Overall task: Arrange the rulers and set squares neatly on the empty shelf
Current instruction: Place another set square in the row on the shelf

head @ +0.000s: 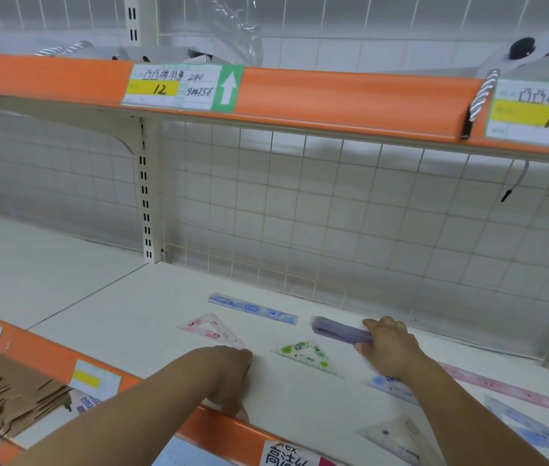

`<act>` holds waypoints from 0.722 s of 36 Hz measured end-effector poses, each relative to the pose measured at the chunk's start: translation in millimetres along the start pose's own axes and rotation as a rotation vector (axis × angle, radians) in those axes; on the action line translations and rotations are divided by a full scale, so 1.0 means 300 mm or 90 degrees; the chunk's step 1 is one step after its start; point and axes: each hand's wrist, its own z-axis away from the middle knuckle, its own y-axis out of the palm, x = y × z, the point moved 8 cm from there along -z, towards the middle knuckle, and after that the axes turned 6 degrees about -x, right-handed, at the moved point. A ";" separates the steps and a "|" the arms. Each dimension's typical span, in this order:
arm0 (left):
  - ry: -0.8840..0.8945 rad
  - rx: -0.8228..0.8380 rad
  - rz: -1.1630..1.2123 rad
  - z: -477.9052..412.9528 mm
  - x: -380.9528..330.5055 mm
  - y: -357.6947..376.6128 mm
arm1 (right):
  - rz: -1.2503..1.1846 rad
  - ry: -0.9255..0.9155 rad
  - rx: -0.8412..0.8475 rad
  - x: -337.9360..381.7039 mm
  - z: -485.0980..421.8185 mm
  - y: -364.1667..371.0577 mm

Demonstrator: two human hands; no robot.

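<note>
At the shelf's front lip: left hand (229, 371) rests on the white shelf (132, 314), thumb on the orange edge (206, 428), fingers bent under (tips hidden; holding anything or not, I cannot tell).
Front right: clear set square (397, 435), partly behind the right forearm.
Middle: right hand (391, 348) curls round one end of a blurred purple ruler (340, 329); green set square (306, 356) just beside; pink set square (212, 331) near the left knuckles.
Back: blue ruler (253, 307) flat, near the wire grid (333, 213); bare shelf board to its left.
</note>
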 end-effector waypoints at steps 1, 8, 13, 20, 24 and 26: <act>0.002 0.000 -0.004 -0.001 0.000 0.000 | -0.001 0.000 -0.007 0.003 0.004 -0.007; 0.024 0.023 -0.044 -0.007 -0.023 -0.012 | -0.054 -0.005 -0.090 0.023 0.068 -0.098; 0.039 0.009 -0.019 -0.020 -0.062 -0.016 | -0.085 -0.001 -0.089 0.007 0.138 -0.144; 0.070 -0.009 -0.013 -0.027 -0.121 -0.009 | -0.083 0.060 -0.026 -0.048 0.256 -0.163; 0.079 -0.022 -0.030 -0.029 -0.125 -0.007 | -0.096 0.100 0.062 -0.057 0.347 -0.133; 0.082 -0.025 -0.030 -0.033 -0.122 -0.005 | -0.073 0.129 0.112 -0.065 0.390 -0.108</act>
